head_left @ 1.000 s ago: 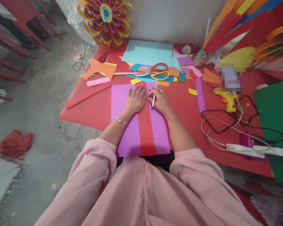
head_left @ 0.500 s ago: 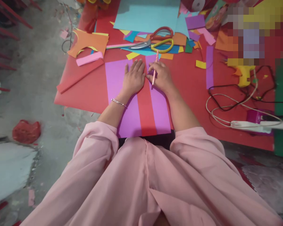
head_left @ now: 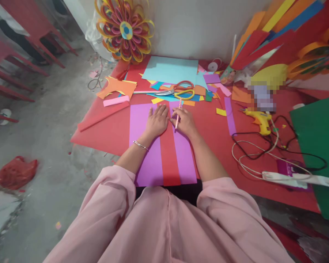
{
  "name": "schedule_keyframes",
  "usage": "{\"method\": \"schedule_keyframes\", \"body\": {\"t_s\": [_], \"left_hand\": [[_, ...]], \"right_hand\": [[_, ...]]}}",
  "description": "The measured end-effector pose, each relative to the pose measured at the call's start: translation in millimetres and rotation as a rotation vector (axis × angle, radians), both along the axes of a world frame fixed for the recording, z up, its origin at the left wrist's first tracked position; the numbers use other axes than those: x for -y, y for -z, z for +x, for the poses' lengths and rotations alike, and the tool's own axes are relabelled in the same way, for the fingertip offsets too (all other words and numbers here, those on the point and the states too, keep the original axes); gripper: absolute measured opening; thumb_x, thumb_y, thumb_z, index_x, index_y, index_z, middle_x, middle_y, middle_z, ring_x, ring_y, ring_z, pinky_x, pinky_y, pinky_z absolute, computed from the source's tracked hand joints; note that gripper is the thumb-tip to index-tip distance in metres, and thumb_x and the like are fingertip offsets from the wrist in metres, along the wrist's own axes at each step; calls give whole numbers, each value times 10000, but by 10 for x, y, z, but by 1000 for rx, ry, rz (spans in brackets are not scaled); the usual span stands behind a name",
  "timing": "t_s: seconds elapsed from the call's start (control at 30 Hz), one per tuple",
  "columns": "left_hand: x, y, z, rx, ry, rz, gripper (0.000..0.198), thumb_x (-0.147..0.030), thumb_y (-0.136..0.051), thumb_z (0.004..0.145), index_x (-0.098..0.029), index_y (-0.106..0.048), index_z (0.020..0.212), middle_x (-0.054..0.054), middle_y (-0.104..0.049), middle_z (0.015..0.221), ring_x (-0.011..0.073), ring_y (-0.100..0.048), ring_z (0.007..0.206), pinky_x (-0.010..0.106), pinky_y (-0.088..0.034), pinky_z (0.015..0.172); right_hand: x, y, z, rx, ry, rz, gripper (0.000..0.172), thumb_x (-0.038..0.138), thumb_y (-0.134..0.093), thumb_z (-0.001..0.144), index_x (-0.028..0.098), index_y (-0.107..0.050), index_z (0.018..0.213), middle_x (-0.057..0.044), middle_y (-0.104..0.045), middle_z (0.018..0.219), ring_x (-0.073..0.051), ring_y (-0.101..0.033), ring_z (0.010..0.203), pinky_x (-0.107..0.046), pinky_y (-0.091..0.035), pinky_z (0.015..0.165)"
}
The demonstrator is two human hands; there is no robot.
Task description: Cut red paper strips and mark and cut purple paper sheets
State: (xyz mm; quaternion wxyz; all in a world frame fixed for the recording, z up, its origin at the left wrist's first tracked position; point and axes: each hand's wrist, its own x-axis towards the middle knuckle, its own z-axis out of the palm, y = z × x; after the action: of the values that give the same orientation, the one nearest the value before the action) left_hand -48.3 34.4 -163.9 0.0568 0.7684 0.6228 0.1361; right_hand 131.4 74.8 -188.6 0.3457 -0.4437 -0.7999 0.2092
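A purple sheet of paper (head_left: 146,166) lies at the table's near edge, with a red paper strip (head_left: 170,160) running lengthwise over it. My left hand (head_left: 158,122) is pressed flat on the purple sheet and the strip's left edge, fingers stretched away from me. Between the fingers of my right hand (head_left: 185,120) is a pink patterned pencil (head_left: 177,120), tilted slightly, its lower end near the sheet. That hand rests by the strip's right edge. Beyond both hands lie scissors (head_left: 175,91) with one red and one yellow handle.
Paper scraps and a light blue sheet (head_left: 171,69) cover the back of the red table (head_left: 208,146). To the right are a yellow glue gun (head_left: 263,120), tangled cables and a white power strip (head_left: 279,179). A paper flower (head_left: 126,31) stands behind.
The view has tilted upward, so the wall, paper flower and more of the table's back show. Both hands stay about where they were on the paper, pencil still held.
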Motion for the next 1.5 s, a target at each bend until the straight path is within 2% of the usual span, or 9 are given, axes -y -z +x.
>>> {"method": "schedule_keyframes", "body": {"t_s": [0.23,0.47,0.7,1.1,1.37,1.5], "left_hand": [[0,4,-6,-5,-2,-14,565,-326,-370,1086,-203,-505,1621,118,-420,1745,301,-356,1644,625,-185,1361],[12,-33,7,-13,-6,-18,566,-308,-360,1085,-186,-503,1619,122,-422,1744,289,-352,1646,620,-193,1361],[6,-18,-1,-18,2,-14,563,-305,-365,1086,-179,-496,1618,126,-422,1743,290,-355,1645,627,-195,1358],[11,-36,3,-10,0,-21,564,-301,-369,1078,-190,-507,1614,132,-429,1739,296,-359,1642,628,-197,1354],[8,-14,-6,-18,5,-13,574,-309,-361,1081,-154,-497,1616,137,-423,1741,299,-361,1640,635,-200,1352],[9,-19,-4,-15,1,-16,569,-310,-370,1078,-198,-504,1620,125,-423,1743,291,-361,1641,617,-192,1359]], "right_hand": [[11,-13,3,-13,-5,-11,85,317,-745,904,268,-721,969,-111,-775,1285,-348,-683,1291,-572,-535,1124],[16,-24,-2,-9,0,14,89,283,-764,883,247,-724,954,-138,-769,1310,-353,-692,1287,-555,-534,1131],[12,6,-6,2,14,0,110,256,-761,869,269,-722,971,-101,-772,1312,-343,-682,1296,-567,-528,1133],[13,9,-4,13,17,19,102,266,-754,869,275,-727,967,-92,-786,1246,-347,-693,1265,-564,-534,1127],[17,-9,-5,17,11,0,90,273,-754,874,268,-722,958,-103,-779,1273,-352,-688,1274,-560,-529,1122],[17,-8,-8,14,13,2,85,276,-755,874,267,-723,953,-108,-772,1301,-353,-679,1292,-562,-525,1129]]}}
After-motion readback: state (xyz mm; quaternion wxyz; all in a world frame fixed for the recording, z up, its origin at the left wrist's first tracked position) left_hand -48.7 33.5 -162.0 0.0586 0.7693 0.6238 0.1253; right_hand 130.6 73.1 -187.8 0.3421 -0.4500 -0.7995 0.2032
